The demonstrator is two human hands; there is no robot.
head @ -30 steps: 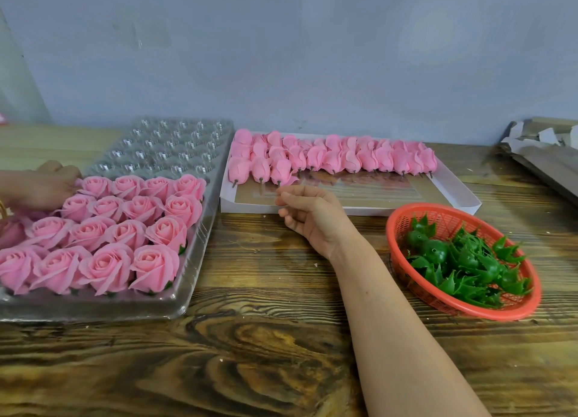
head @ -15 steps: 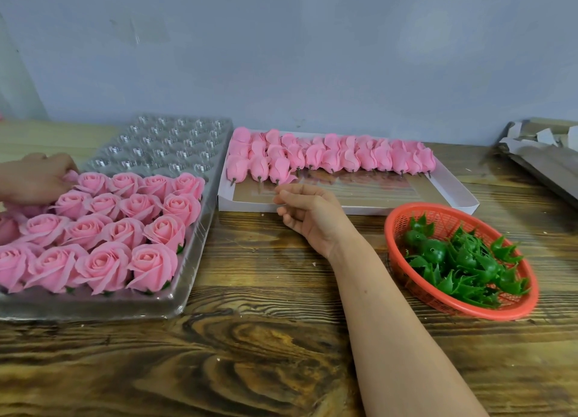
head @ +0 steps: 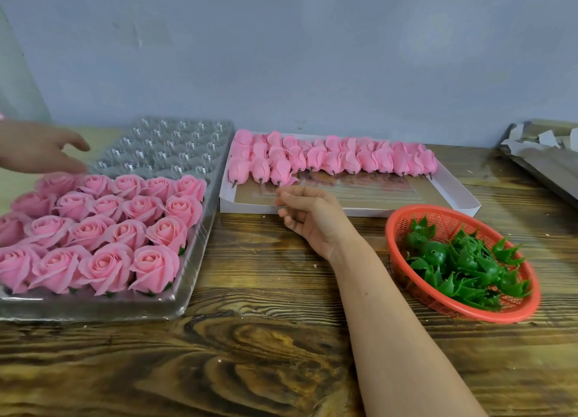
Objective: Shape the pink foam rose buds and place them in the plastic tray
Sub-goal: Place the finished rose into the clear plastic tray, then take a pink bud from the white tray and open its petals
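Head view. A dark-grained wooden desk point(head: 266, 354) stands against a grey-blue wall.

On the left lies a clear moulded plastic tray point(head: 187, 294). Its near rows are filled with opened pink foam roses point(head: 103, 229), and its far rows of round cups point(head: 175, 147) are empty.

The left hand point(head: 37, 149) hovers over the tray's far-left corner, just above the last rose there. Its fingers are stretched out and it grips nothing.

A shallow white cardboard box point(head: 453, 194) sits centre-far, with tight, unshaped pink foam rose buds point(head: 331, 160) on short stems lined along its far side.

The right hand point(head: 308, 215) rests at the box's near edge. Its fingers are loosely curled with nothing visibly held, and the fingertips are just beside the stems of the nearest buds.

On the right is a red plastic mesh basket point(head: 403, 226) of green plastic calyx pieces point(head: 463, 260). Grey cardboard scraps point(head: 544, 147) lie at the far right.

Judged step: pick the next bud.
- Take one bud from the near-left cluster, pinching low by the stem or base so the petals aren't crushed.
- Lift it straight out so neighbouring buds don't drag along.
- Peel the outer petals back evenly with light pressure, since the foam likely tears or creases.
- Seat the bud upright in the next empty cup behind the filled rows, without pressing on the finished roses.
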